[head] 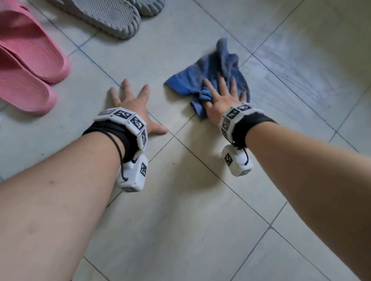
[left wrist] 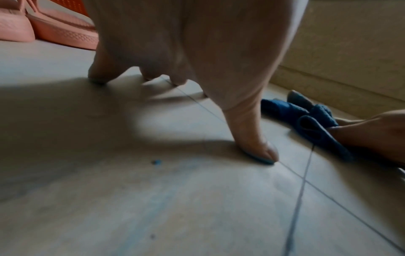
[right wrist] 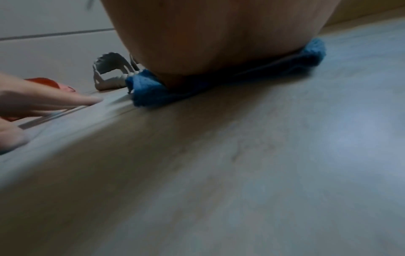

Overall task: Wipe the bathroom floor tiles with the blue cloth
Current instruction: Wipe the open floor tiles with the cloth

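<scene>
A crumpled blue cloth point(head: 211, 72) lies on the pale floor tiles point(head: 183, 205) in the head view. My right hand point(head: 223, 95) presses flat on its near part with straight, spread fingers. My left hand point(head: 133, 106) rests flat on the bare tile to the left of the cloth, fingers spread, holding nothing. In the left wrist view the left thumb point(left wrist: 252, 138) touches the tile and the blue cloth point(left wrist: 311, 121) lies to the right under the other hand. The right wrist view shows the blue cloth point(right wrist: 151, 91) squeezed under my palm.
A pair of pink slippers point(head: 19, 61) lies at the far left and grey slippers point(head: 109, 13) at the top. Wet streaks point(head: 305, 69) mark the tiles right of the cloth. A wall base point(left wrist: 350, 78) runs behind the cloth.
</scene>
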Tool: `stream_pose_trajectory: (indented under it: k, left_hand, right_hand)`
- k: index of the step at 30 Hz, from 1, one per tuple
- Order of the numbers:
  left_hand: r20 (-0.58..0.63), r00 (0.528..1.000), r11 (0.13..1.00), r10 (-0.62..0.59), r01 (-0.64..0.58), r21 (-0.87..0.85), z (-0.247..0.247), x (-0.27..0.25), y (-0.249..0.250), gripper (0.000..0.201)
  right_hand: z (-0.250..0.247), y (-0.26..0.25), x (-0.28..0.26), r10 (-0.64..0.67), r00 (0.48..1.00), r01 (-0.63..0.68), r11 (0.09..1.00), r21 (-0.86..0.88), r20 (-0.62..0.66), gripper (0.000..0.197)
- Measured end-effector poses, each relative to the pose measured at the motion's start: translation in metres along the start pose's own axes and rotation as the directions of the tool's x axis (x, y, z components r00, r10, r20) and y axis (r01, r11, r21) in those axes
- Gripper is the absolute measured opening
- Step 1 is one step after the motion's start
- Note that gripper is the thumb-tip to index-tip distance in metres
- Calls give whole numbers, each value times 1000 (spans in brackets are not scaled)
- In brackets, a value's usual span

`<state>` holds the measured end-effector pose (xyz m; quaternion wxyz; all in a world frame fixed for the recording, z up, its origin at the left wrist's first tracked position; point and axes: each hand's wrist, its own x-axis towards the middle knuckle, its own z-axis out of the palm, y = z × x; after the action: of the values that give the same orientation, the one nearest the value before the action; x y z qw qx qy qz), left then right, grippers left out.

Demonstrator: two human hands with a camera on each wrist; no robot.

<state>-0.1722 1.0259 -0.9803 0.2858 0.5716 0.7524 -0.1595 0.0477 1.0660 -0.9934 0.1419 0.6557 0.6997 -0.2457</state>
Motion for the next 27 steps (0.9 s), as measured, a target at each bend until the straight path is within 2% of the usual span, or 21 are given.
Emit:
stream_pose_trajectory:
  k: [2,6,9,13,18,22,24,27]
  left_hand:
    - [13,1000,1000,7,-7,-29,1,2,1,128]
    - [48,999,995,-2,6,-97,-11,-3,6,125]
    - [68,997,992,25,-16,-121,-16,-7,7,126]
    - [80,997,994,8,1,-108,-15,-5,6,127]
    - [62,998,996,-10,16,-93,-9,0,7,133]
    - [42,998,995,-40,44,-95,-8,0,6,135]
    - [30,999,994,-38,41,-99,-6,-1,2,140]
    - [16,999,997,-28,30,-72,-4,0,1,136]
  right_hand:
    - [5,-2,-17,67,997,-67,998,-3,39,61]
    - [22,-29,-51,69,987,-59,996,-68,147,63]
    - [20,-41,-53,125,978,-117,992,-56,170,64]
    - [17,-43,-47,95,978,-95,995,-8,184,67]
    - [1,-70,1,-53,991,55,998,-14,121,69]
    - [-12,-74,36,-166,982,171,983,-58,86,62]
    - [-19,-57,45,-165,985,167,984,-54,42,59]
    - [-33,-19,57,-70,998,70,997,-24,-9,57]
